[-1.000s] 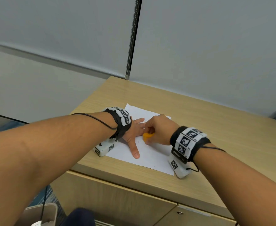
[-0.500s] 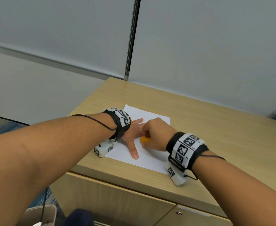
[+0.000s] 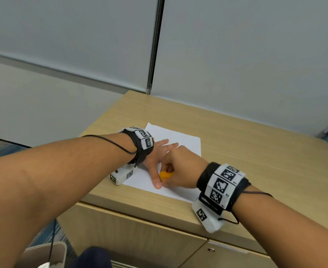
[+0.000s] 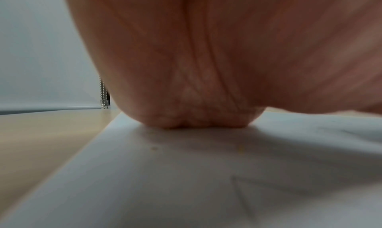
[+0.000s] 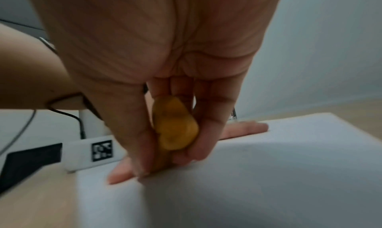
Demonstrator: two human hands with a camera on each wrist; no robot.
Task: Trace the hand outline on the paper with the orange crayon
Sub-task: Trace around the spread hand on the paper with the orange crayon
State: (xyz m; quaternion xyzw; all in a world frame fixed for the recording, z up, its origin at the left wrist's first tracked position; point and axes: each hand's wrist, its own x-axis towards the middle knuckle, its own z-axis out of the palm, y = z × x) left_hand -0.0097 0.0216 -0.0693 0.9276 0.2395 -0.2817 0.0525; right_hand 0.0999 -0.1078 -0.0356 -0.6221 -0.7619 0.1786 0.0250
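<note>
A white sheet of paper is seen lying on a light wood-grain cabinet top, with its near left corner close to the cabinet's front edge. The left hand is laid flat on the sheet, fingers straight and spread, the thumb pointed toward the near edge and the other fingers stretched to the right; nothing is held in it. In the left wrist view only the heel of that palm is shown, pressed onto the paper.

A stubby, egg-shaped orange crayon is pinched between the thumb and curled fingers of the right hand, and its lower end is set against the paper just right of the left thumb, near the thumb's tip. In the right wrist view the crayon is shown clamped from both sides by the fingers, with its tip hidden behind them. Whether an orange line has been left on the sheet cannot be told; only faint marks are seen.

Black wristbands carrying black-and-white square markers are worn on both wrists, each with a small white marked box hung below and a thin black cable run along the forearm. A grey partition wall is seen behind the cabinet.
</note>
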